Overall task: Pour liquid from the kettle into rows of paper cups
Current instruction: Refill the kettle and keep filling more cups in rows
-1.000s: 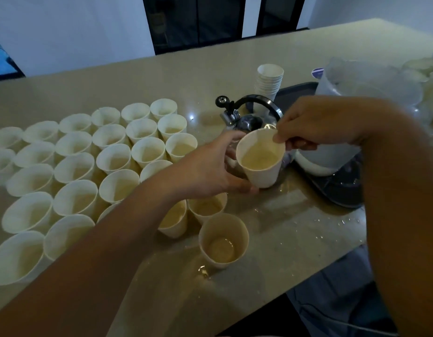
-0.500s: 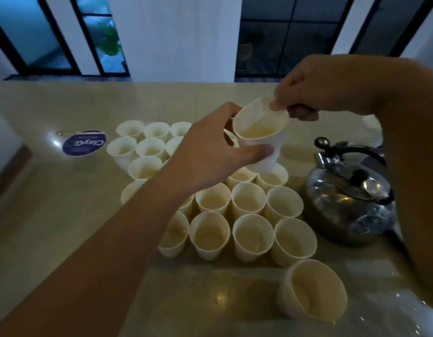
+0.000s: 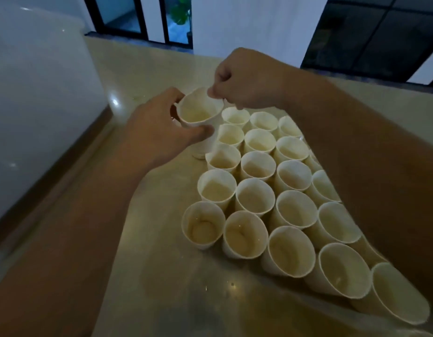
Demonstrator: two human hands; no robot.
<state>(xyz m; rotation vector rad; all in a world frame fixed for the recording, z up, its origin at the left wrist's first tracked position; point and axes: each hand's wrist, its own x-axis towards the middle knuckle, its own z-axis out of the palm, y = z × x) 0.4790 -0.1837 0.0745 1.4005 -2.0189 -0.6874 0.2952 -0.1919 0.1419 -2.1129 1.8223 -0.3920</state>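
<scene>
The left hand (image 3: 159, 132) grips the side of a filled paper cup (image 3: 200, 117) while the right hand (image 3: 244, 81) pinches its far rim, holding it at the far end of the rows of cups (image 3: 271, 190) toward the table's (image 3: 162, 276) far edge. Many cups seem to hold pale liquid, some very little, so pouring looks well advanced but unfinished. The kettle is out of view.

The right forearm (image 3: 371, 154) covers the cups on the right side of the rows of paper cups (image 3: 259, 186), so their count cannot be told. The left hand (image 3: 159, 132) hides the held cup's (image 3: 201, 113) near wall. The nearest cup (image 3: 400, 295) is partly hidden by its neighbour, and both forearms run out of view.
</scene>
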